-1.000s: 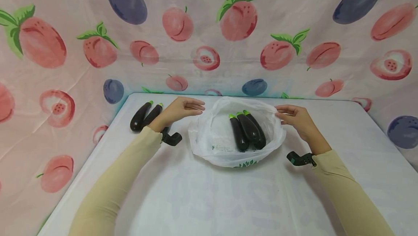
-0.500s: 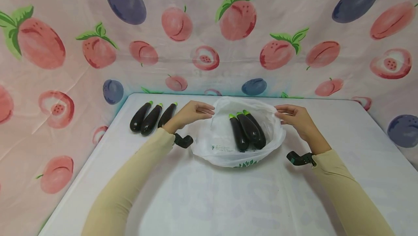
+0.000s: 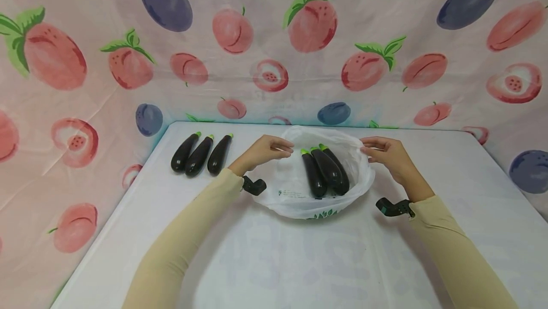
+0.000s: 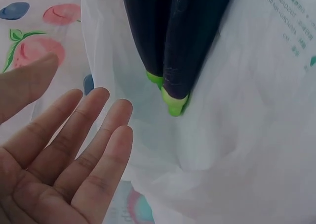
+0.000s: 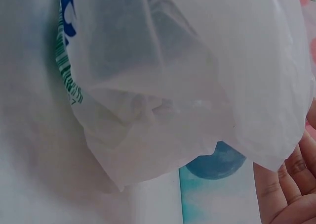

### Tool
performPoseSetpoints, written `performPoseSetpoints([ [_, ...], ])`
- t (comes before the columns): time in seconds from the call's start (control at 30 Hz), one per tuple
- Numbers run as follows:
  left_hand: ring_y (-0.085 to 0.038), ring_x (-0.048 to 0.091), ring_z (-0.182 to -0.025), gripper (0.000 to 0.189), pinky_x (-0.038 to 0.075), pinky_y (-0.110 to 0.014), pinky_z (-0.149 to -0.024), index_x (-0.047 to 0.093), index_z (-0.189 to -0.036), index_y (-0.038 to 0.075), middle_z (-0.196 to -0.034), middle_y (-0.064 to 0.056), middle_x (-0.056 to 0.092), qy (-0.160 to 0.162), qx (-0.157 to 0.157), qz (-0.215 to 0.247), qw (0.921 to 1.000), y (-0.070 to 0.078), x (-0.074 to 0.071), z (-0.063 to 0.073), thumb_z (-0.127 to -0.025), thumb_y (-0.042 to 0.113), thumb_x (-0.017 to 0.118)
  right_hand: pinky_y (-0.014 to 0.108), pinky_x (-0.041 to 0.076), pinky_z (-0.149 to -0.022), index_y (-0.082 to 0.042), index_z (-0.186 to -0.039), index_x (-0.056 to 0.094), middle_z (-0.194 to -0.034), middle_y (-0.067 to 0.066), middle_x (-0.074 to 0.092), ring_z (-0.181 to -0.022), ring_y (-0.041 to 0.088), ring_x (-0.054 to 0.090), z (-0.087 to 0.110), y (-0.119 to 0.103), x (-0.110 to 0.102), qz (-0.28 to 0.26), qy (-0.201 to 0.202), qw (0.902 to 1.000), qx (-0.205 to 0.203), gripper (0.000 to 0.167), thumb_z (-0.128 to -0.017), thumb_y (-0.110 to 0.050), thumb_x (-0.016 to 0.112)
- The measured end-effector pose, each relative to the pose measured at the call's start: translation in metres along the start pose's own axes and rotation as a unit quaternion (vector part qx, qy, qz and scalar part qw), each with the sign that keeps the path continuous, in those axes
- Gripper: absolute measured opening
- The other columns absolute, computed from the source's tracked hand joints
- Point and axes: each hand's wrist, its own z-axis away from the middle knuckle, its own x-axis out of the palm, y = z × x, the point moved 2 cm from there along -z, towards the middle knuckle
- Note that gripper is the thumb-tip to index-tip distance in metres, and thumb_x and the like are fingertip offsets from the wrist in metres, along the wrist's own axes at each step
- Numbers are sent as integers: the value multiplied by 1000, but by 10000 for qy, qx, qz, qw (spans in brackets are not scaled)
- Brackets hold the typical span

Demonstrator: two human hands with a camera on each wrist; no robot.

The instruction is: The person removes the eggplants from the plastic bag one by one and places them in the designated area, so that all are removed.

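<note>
In the head view, a white plastic bag [image 3: 287, 207] lies open on the table with three eggplants [image 3: 326, 168] inside, green stem ends pointing to the back. My left hand [image 3: 263, 149] hovers at the bag's left side, holding nothing. The left wrist view shows that hand [image 4: 64, 164] with fingers extended and apart, beside two eggplants [image 4: 190, 41] in the bag. At the opposite side, my right hand [image 3: 389, 157] pinches the bag's right rim. Seen from the right wrist, its fingers [image 5: 269, 194] are partly hidden behind the bag's film.
Three more eggplants [image 3: 199, 157] lie in a row at the back left of the white-covered table [image 3: 299, 266]. A fruit-print cloth [image 3: 265, 24] hangs along the back and left sides. Black wrist cameras [image 3: 254, 186] jut from both wrists.
My left hand has moved right, from beside the loose eggplants to over the bag's left rim, uncovering the third loose eggplant. The right hand and the bagged eggplants have stayed put.
</note>
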Motion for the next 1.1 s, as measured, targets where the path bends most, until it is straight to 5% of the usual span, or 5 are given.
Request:
performPoseSetpoints([
  [0.53, -22, 64, -104, 36, 54, -31, -91, 59, -125, 0, -117, -15, 65, -131, -233, 135, 9996, -13, 27, -17, -91, 14, 62, 16, 56, -73, 7, -128, 51, -86, -29, 61, -81, -7, 60, -1, 1, 0, 23, 3, 10000, 50, 51, -92, -26, 62],
  [1.1, -20, 68, -96, 30, 56, -24, -77, 62, -119, -2, -115, -17, 67, -287, -542, 256, 9978, -28, 52, -18, -92, 11, 60, 17, 55, -74, 6, -129, 50, -86, -29, 61, -82, -7, 59, -1, 2, 0, 58, -20, 9998, 206, 52, -91, -27, 62],
])
